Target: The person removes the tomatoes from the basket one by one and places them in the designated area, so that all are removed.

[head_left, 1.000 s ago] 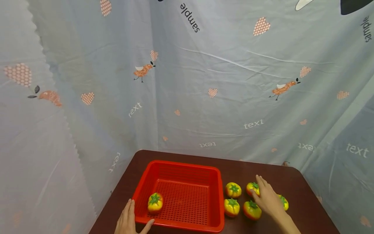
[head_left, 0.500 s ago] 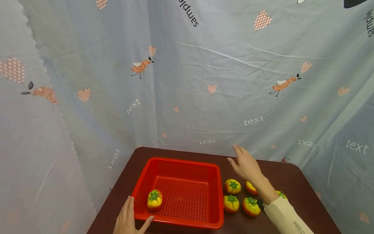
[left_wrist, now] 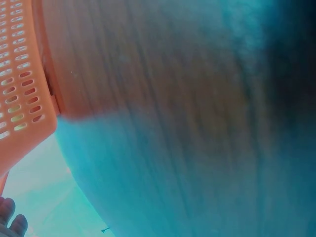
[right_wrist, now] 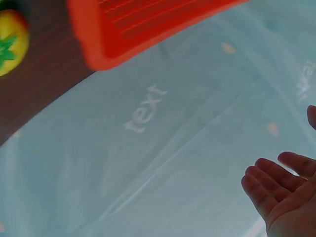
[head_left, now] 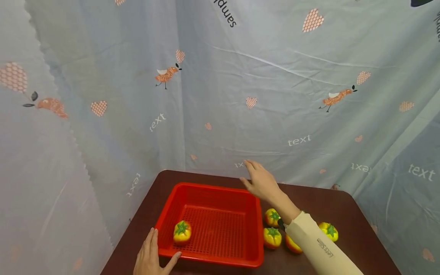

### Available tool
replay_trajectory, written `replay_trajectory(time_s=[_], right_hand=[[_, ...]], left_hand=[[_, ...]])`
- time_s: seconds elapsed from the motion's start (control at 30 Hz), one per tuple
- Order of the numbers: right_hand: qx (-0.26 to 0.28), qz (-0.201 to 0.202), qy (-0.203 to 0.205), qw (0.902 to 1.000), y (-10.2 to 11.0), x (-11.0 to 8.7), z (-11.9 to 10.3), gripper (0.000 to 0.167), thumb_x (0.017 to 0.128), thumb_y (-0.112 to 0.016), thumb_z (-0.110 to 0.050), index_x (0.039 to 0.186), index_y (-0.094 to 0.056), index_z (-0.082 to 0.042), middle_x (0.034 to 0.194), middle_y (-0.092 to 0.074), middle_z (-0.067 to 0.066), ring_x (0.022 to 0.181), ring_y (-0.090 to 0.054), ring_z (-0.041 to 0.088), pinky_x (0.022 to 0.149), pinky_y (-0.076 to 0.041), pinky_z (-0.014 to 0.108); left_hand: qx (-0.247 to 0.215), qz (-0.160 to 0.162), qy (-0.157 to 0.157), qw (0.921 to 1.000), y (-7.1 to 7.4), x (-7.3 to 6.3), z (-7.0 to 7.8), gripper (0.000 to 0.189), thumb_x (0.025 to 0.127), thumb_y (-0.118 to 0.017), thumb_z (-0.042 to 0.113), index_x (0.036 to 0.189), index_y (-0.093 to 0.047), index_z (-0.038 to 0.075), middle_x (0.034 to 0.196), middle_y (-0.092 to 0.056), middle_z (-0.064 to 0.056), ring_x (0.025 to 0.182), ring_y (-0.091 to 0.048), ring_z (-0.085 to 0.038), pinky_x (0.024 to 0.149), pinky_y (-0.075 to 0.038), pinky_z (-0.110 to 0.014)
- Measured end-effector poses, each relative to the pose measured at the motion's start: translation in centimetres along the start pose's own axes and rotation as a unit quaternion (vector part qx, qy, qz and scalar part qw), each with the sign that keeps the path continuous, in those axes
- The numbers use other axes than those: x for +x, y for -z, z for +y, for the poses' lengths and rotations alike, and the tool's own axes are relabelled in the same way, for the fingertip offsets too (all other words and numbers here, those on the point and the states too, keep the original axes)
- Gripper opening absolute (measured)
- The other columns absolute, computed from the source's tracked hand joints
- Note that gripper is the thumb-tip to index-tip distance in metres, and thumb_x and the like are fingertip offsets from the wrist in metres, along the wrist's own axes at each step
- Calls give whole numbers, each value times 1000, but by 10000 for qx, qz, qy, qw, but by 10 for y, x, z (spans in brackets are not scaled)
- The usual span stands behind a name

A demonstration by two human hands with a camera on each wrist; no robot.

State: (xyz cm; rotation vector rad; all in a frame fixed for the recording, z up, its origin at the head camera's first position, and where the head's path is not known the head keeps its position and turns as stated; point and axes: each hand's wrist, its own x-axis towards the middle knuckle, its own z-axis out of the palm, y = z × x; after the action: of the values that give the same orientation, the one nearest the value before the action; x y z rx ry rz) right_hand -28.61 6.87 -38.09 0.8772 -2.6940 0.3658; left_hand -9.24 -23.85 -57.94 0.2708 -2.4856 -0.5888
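Observation:
My left hand (head_left: 151, 256) rests at the near left corner of a red plastic basket (head_left: 220, 260), fingers straight along its side and thumb at the front rim. Inside the basket, toward the left, sits a yellow-and-red toy tomato (head_left: 182, 233) with a green leafy top. My right hand (head_left: 262, 183) is raised over the basket's far right corner. Its fingers are spread and the palm shows bare in the right wrist view. More toy tomatoes (head_left: 272, 240) lie right of the basket, partly covered by the right forearm.
Past the forearm lies another toy tomato (head_left: 328, 231). Everything stands on a dark brown table (head_left: 330, 202) with rounded far corners. A pale blue printed curtain (head_left: 220, 145) hangs close behind the table and along both sides.
My right hand has lifted away from the tomatoes on the right and swung left to the basket's far corner. The left hand and the basket keep their places.

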Motion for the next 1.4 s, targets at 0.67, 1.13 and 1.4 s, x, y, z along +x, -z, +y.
replay_trajectory(time_s=[0.67,1.13,1.4], right_hand=[[-1337,-2032,1964,9499,-113,26,-135,66,93,-61,-50,147,-43,-16,146,-49,1,132,-50,14,105,-45,26],[-1224,-3175,2249,9131,-164,25,-168,70,86,-69,-52,147,-42,-29,142,-47,-9,128,-51,8,100,-47,22],[-1540,-2934,2385,9129,-178,18,-171,52,84,-74,-44,131,-56,-32,125,-54,-11,110,-54,3,90,-49,16]], left_hand=[[-71,283,-160,9994,-2,0,-2,106,62,-87,51,141,-44,-4,141,-46,-25,113,-55,-44,82,-47,-64],[-131,298,-316,9990,-3,0,-2,104,64,-87,45,142,-42,-5,142,-45,-25,114,-54,-45,84,-47,-65],[-147,327,-267,9990,-3,0,-2,104,63,-87,47,142,-43,-5,143,-45,-24,116,-54,-42,85,-47,-63]])
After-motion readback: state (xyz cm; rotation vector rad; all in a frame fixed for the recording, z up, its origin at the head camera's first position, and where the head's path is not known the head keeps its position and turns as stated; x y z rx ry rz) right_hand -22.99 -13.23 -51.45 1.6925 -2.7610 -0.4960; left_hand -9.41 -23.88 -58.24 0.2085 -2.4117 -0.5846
